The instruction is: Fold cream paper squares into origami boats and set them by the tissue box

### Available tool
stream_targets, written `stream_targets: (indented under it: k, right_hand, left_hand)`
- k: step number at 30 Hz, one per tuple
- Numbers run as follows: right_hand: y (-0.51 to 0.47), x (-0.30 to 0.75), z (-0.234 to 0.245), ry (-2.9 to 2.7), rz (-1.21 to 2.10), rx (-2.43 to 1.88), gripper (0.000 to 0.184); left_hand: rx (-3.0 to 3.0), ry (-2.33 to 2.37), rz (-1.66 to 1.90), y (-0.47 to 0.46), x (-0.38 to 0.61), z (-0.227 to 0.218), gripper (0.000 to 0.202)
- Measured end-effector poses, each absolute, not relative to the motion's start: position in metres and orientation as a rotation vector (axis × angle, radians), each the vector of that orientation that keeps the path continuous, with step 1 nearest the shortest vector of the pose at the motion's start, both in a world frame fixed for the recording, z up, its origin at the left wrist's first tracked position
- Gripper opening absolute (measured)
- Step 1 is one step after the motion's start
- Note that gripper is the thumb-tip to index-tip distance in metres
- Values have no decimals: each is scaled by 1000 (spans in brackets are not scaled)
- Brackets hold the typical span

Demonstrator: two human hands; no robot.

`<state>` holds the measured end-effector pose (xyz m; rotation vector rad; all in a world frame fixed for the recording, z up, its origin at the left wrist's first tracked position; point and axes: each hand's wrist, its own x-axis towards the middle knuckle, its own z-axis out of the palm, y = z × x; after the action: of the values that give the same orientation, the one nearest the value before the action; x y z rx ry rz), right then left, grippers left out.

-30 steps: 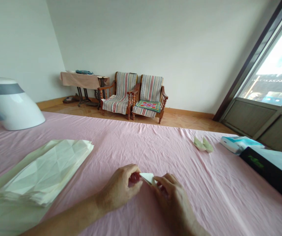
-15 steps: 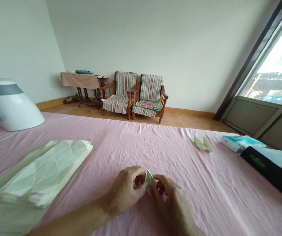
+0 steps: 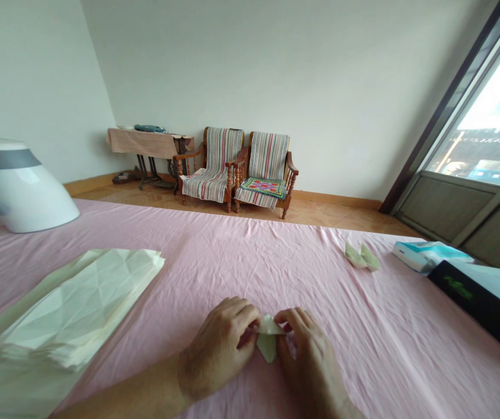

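Note:
A small folded piece of pale green paper (image 3: 268, 348) is held low over the pink cloth between my two hands. My left hand (image 3: 226, 331) pinches its left side with thumb and fingers. On the other side, my right hand (image 3: 304, 349) grips the right edge, with the fingertips near the top. The paper's upper part is spread sideways as a whitish flap, and a pointed greenish part hangs below it. My fingers cover both its side edges. Farther off to the right stands another folded paper shape (image 3: 361, 256) with raised points, touched by neither hand.
A stack of creased pale paper sheets (image 3: 88, 302) lies on the left of the pink cloth (image 3: 206, 256). Behind it stands a white and grey jug (image 3: 36, 192). On the right are a blue-and-white packet (image 3: 428, 255) and a black box (image 3: 472, 302). Two wooden chairs (image 3: 250, 169) stand beyond.
The paper's top has gone from an upright narrow point to a flap spread sideways between my fingers. Both hands have stayed in nearly the same place.

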<state>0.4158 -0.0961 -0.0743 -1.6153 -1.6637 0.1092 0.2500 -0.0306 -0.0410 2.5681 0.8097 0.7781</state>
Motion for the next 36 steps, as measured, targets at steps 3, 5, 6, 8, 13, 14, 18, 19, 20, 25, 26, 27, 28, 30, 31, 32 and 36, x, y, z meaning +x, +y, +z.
stream_targets:
  k: [3,5,6,8,13,14,18,19,20,25,26,27,28,30,31,32,36]
  right_hand:
    - [-96,419,-76,-1701,103,-1598,23]
    - [-96,421,-77,-1737,98,-1567,27]
    - [-96,422,-77,-1750,95,-1553,29]
    - [-97,423,-78,-1763,93,-1539,30]
    - [-100,422,-78,-1751,141,-1500,33]
    - [-101,422,-79,-1759,155,-1482,35]
    - [-101,427,-82,-1828,190,-1414,37]
    - [-101,428,-82,-1844,186,-1408,38]
    - [-101,429,-82,-1853,178,-1410,38]
    - [-104,431,-76,-1924,139,-1453,34]
    - [-106,430,-74,-1939,135,-1466,32]
    - [-107,430,-72,-1949,132,-1480,31]
    - [-108,429,-70,-1959,132,-1491,31]
    - [-110,428,-65,-1958,114,-1485,31]
    - [-111,427,-63,-1956,106,-1472,31]
    - [-111,426,-61,-1957,102,-1455,31]
    - [-111,425,-58,-1982,117,-1389,30]
  left_hand:
    - [2546,748,748,-29,249,-41,21]
    - [2531,704,725,-29,248,-40,23]
    - [2526,685,715,-28,248,-40,23]
    - [2518,656,699,-28,247,-40,23]
    - [2517,547,663,-26,245,-38,24]
    - [2527,520,657,-25,244,-38,23]
    - [2587,461,641,-24,242,-37,18]
    - [2602,447,636,-24,241,-36,18]
    - [2618,435,629,-24,241,-36,18]
    - [2704,371,610,-22,239,-34,19]
    - [2730,355,609,-21,239,-34,18]
    - [2760,339,606,-21,239,-34,17]
    - [2789,323,600,-21,239,-34,17]
    - [2832,291,583,-20,239,-34,17]
    - [2842,274,578,-20,239,-34,17]
    - [2845,255,574,-20,238,-34,18]
    - [2837,168,552,-19,237,-35,18]
